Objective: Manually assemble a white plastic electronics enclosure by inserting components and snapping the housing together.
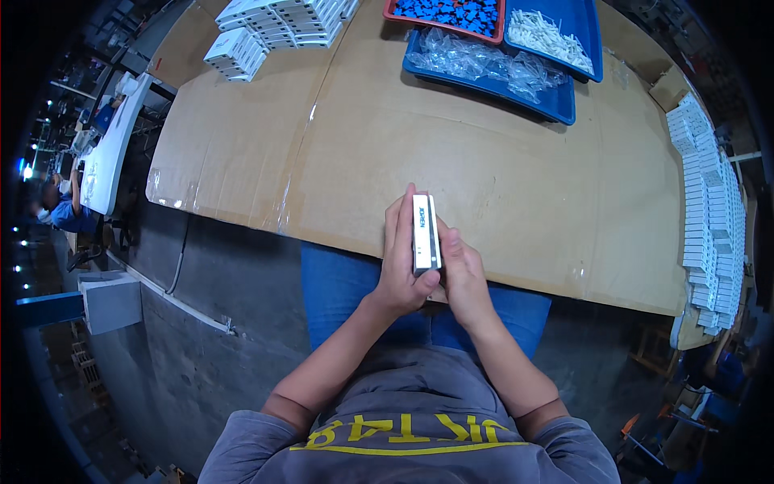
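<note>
A small white box (426,233) is pinched between both hands just above the near edge of the desk (484,177). The left hand (403,266) is wrapped along its left side w/ thumb under the near end; the right hand (463,274) is pressed against its right side. The desk is covered w/ taped brown cardboard. Blue trays (556,101) w/ clear bags and white parts, plus a red tray (387,12) of blue parts, are set at the far edge. White boxes are stacked far left (266,32) and in rows along the right edge (709,218). A grey concrete floor (201,355) is seen below; a dim workshop w/ another desk (109,157) lies at left.
</note>
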Tool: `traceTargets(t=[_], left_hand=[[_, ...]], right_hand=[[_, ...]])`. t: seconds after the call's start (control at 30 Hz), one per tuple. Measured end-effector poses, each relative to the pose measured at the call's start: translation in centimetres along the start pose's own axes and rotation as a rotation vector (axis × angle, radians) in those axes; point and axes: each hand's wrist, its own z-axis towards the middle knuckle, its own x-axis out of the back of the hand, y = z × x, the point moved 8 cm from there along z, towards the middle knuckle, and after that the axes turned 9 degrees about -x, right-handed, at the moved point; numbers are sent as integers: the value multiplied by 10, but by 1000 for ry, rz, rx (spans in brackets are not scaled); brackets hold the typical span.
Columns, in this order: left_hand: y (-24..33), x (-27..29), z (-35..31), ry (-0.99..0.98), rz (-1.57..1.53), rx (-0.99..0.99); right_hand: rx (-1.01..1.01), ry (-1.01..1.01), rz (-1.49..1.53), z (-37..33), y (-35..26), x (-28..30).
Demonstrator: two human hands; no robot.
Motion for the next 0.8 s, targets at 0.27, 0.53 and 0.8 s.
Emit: traceTargets(t=[0.27,0.53,0.8], left_hand=[[-12,-31,-16,157,-1076,874],[-5,-50,-29,-16,-1037,1108],[-2,-49,-28,-31,-1054,1069]], right_hand=[[829,111,-1011,-23,-56,-2],[987,33,-931,-18,-50,13],[1156,87,-782,-23,-44,17]])
